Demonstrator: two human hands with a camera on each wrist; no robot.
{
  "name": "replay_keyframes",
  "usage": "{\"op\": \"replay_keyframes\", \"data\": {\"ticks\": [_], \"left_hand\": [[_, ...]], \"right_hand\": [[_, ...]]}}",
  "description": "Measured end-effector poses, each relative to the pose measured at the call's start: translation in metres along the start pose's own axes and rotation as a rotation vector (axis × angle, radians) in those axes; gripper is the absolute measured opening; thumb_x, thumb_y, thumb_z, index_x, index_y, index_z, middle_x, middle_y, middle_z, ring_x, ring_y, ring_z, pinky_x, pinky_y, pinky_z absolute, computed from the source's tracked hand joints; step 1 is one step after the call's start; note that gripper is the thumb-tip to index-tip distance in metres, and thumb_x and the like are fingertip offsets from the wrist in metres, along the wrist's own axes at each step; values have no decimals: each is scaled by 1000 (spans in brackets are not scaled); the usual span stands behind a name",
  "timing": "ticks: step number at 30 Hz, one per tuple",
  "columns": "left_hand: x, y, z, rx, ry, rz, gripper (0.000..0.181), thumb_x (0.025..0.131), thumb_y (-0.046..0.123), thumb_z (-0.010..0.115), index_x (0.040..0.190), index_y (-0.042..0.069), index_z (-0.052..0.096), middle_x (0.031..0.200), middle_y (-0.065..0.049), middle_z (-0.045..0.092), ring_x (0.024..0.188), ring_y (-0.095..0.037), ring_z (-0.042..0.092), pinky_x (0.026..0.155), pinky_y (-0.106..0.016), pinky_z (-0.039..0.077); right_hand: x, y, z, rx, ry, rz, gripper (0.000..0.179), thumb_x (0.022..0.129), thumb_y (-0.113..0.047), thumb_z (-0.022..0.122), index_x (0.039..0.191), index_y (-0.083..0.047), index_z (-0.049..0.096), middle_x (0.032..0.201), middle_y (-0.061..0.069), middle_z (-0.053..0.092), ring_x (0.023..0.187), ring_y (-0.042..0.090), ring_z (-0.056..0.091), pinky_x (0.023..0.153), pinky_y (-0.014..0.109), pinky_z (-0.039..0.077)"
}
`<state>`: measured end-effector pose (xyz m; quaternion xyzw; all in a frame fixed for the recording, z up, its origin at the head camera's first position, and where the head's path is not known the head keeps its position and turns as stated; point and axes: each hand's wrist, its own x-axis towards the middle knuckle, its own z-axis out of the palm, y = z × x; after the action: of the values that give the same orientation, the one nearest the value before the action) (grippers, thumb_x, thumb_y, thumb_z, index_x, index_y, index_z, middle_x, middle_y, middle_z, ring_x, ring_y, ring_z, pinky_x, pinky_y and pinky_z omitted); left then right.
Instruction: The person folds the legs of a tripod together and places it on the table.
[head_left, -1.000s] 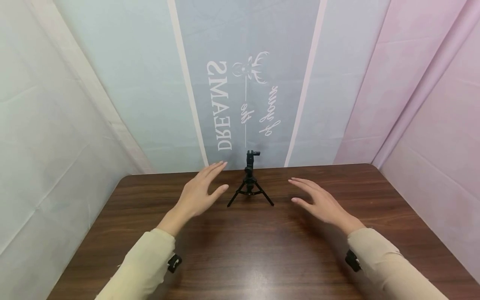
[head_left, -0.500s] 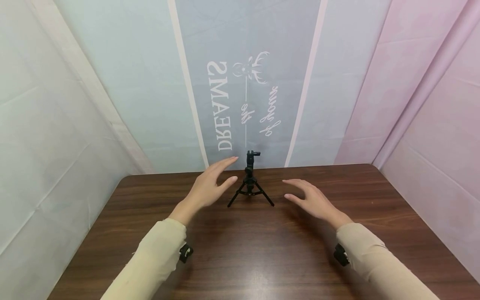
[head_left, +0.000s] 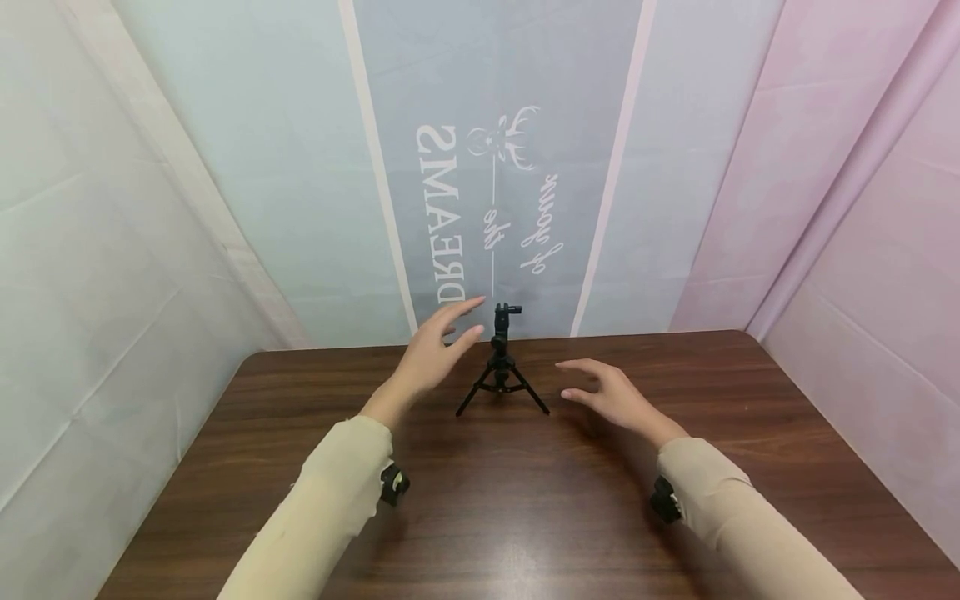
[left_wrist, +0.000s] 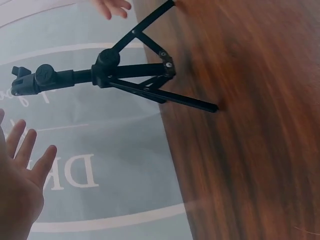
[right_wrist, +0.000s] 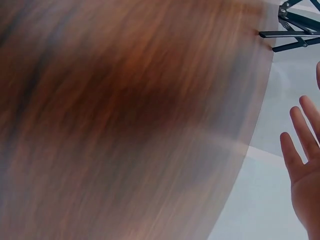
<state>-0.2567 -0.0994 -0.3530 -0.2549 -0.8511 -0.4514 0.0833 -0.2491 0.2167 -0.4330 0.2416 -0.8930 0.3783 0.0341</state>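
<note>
A small black tripod (head_left: 501, 358) stands upright on its spread legs near the back of the table, with a short knob jutting right from its head. Just left of the tripod's upper part is my left hand (head_left: 435, 348), fingers extended and thumb apart, not touching it. My right hand (head_left: 615, 397) hovers to the right of the legs, fingers loosely bent, with a gap between. In the left wrist view the tripod (left_wrist: 105, 72) shows whole beside my left fingers (left_wrist: 25, 147). Only the leg ends of the tripod (right_wrist: 295, 34) appear in the right wrist view, above my right fingers (right_wrist: 305, 127).
The brown wooden table (head_left: 495, 500) has rounded back corners. Behind it hangs a blue-grey cloth (head_left: 495, 50) with mirrored white lettering. Pale cloth walls (head_left: 90, 292) close in both sides. A small black device sits under each sleeve cuff (head_left: 345, 458).
Both hands have moved inward toward the tripod. My left hand has also gone forward and up, level with its head. The tripod has stayed in place.
</note>
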Motion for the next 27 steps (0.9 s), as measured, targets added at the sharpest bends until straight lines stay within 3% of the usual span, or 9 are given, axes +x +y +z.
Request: {"op": "replay_keyframes", "data": {"ticks": [10, 15, 22, 27], "left_hand": [[19, 8, 10, -71, -46, -26, 49, 101, 42, 58, 147, 31, 48, 146, 8, 48, 134, -10, 43, 109, -42, 38], [25, 9, 15, -100, -60, -36, 48, 100, 38, 59, 146, 24, 51, 145, 6, 50, 132, -13, 45, 109, -46, 39], [30, 8, 22, -147, -34, -67, 43, 99, 34, 63, 141, 27, 56, 142, 5, 53, 125, -16, 51, 104, -45, 44], [33, 8, 25, -146, -1, -85, 39, 98, 33, 65, 136, 28, 61, 137, 6, 57, 121, -15, 54, 101, -42, 47]], "right_hand": [[10, 0, 8, 102, -32, 41, 42, 92, -15, 72, 131, -4, 63, 123, 17, 66, 116, 36, 60, 96, 54, 48], [13, -4, 13, 136, -71, 54, 40, 93, -13, 71, 131, -3, 63, 124, 16, 66, 114, 34, 61, 95, 52, 49], [16, -8, 19, 184, -89, 51, 38, 92, -10, 72, 127, 0, 65, 122, 15, 67, 112, 33, 62, 94, 50, 51], [18, -6, 24, 192, -94, 94, 37, 92, -12, 73, 127, -3, 65, 117, 13, 69, 110, 30, 63, 94, 50, 50]]}}
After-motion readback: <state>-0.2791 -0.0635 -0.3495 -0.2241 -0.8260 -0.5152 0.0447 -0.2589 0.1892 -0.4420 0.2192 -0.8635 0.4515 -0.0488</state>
